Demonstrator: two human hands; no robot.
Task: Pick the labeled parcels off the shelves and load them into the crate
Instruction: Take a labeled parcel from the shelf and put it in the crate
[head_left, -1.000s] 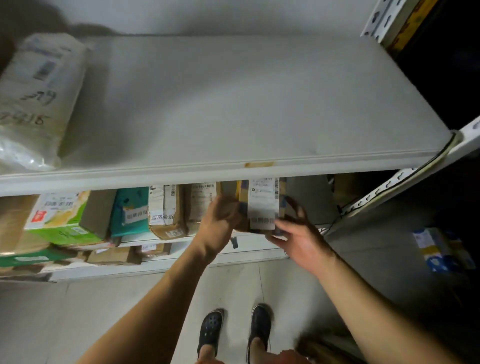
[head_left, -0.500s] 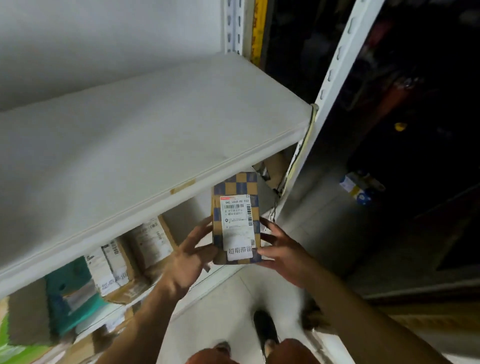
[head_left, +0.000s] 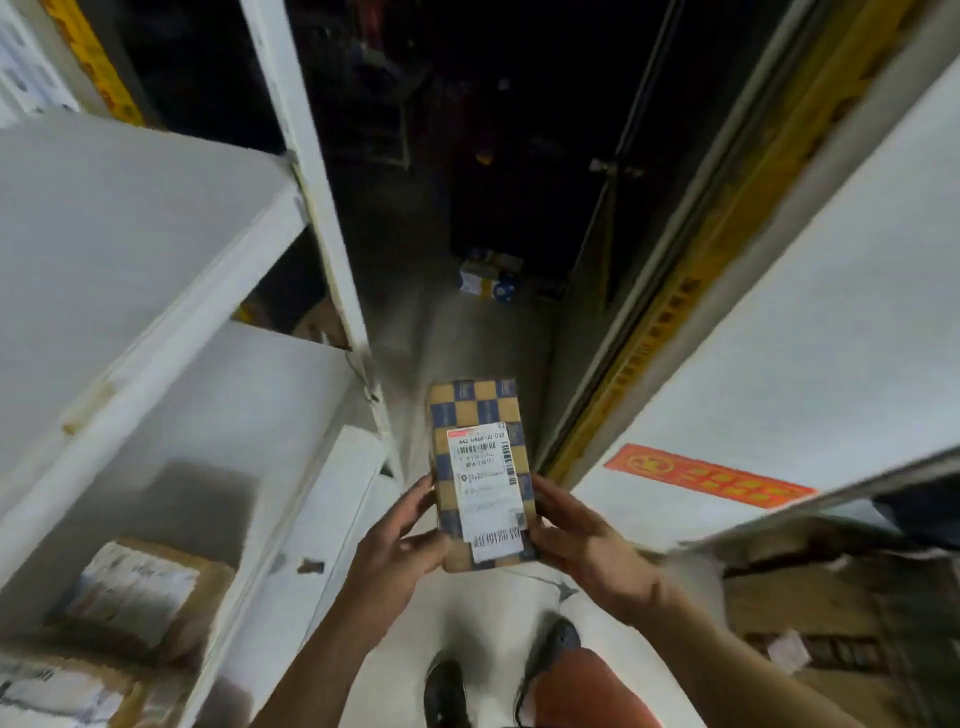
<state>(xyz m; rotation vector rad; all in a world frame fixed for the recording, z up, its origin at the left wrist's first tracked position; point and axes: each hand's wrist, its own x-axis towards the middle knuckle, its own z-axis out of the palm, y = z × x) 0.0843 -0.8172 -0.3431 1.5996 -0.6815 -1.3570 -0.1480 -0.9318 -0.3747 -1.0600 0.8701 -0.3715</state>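
Parcel (head_left: 480, 470) held in the aisle between the shelves, label up.
Long axis runs 12 to 6; left hand (head_left: 402, 538) grips its 9 o'clock edge, right hand (head_left: 582, 540) its 3 o'clock edge, fingers curled. Crate not visible.

White shelves (head_left: 130, 249) stand on the left; on a lower level near the viewer sits a brown labelled box (head_left: 150, 592) (label blurred). Far down the grey floor (head_left: 467, 343) lie small boxes (head_left: 488, 283).
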